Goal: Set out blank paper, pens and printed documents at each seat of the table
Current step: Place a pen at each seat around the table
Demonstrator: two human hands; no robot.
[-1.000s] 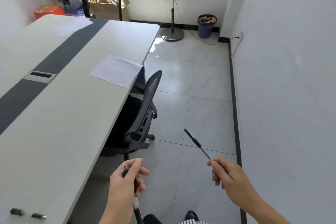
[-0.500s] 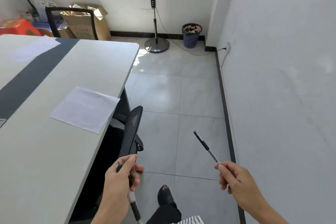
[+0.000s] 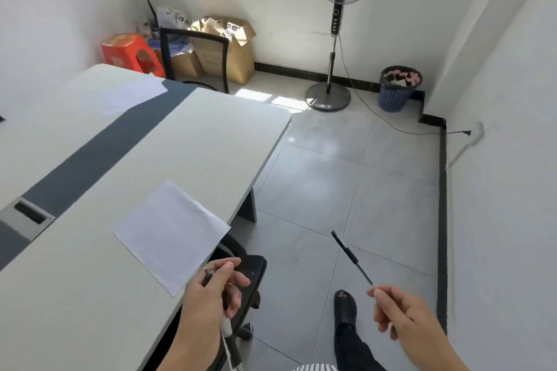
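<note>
Okay, R hand (image 3: pixel 404 316) pinches pen (image 3: pixel 351 257), long axis slanting up-left.

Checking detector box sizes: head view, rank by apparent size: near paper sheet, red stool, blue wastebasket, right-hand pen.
Near paper sheet: largest, also nearest the camera.
Red stool and blue wastebasket: look alike, stool partly hidden; unranked.
Pen in right hand: smallest, thin.

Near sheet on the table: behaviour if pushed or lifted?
Probably floppy and light: one thin sheet lying flat on the table. Likely slides easily on that smooth top. Its corner reaches the edge, so a push may tip it off.
</note>
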